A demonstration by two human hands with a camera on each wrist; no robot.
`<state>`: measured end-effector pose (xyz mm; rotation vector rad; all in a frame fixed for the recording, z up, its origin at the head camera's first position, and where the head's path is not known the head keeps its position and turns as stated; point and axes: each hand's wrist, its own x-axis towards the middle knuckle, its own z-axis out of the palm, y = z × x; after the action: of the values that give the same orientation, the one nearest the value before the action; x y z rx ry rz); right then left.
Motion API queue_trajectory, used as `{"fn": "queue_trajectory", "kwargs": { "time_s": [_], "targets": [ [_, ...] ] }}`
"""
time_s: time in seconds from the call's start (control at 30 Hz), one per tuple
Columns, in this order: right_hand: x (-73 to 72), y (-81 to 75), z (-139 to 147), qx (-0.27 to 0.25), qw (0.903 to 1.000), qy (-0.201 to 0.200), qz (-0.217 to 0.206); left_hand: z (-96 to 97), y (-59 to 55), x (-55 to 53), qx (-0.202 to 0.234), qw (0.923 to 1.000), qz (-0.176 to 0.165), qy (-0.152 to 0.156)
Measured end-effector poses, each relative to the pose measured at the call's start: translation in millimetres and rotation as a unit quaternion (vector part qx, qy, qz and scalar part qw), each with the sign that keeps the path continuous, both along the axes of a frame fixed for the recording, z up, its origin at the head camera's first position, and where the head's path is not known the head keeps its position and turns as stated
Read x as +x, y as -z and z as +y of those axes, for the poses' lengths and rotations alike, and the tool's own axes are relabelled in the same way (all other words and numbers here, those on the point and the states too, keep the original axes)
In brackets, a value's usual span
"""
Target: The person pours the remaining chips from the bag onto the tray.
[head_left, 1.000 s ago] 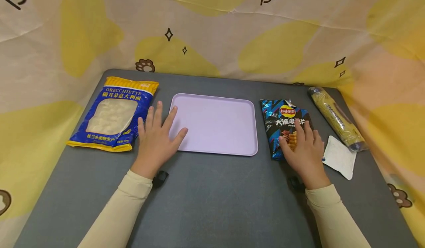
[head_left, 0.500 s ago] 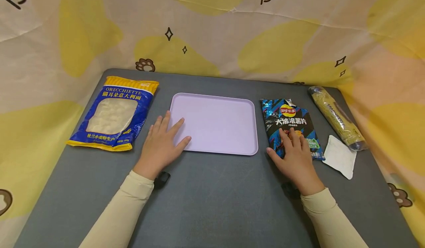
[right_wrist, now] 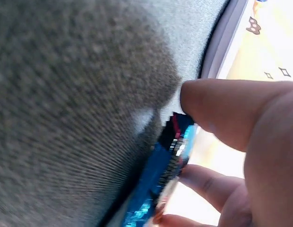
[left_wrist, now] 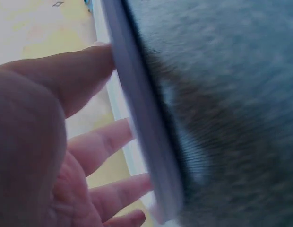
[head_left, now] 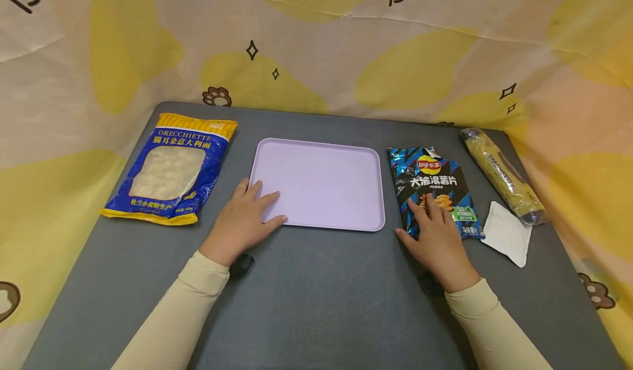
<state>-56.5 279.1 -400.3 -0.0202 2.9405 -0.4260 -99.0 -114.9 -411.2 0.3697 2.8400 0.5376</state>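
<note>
Touching the chip bag (head_left: 429, 182), the right hand (head_left: 438, 244) partly hides it.

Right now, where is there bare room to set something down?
Free: the tray right of the left hand, and the table between both sleeves. Crowded: the right end, where right hand, chip bag, white packet and roll cluster.
</note>
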Motion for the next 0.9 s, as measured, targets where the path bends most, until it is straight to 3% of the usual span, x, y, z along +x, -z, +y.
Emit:
{"fn": "queue_trajectory", "kwargs": {
  "time_s": [0.27, 0.5, 0.9],
  "targets": [
    [-3.3, -6.0, -6, -0.008, 0.9999, -0.007, -0.008, 3.5, -11.5, -3.8, -0.015, 0.9993, -0.03, 0.015],
    [-5.2, -5.2, -8, 0.0, 0.9999, -0.016, -0.006, 3.2, -10.1, -5.2, -0.009, 0.9992, -0.036, 0.011],
    [-6.2, -5.0, -6, 0.024, 0.9987, -0.016, 0.041, 3.0, -11.7, -5.1, -0.011, 0.999, -0.043, 0.011]
  ]
}}
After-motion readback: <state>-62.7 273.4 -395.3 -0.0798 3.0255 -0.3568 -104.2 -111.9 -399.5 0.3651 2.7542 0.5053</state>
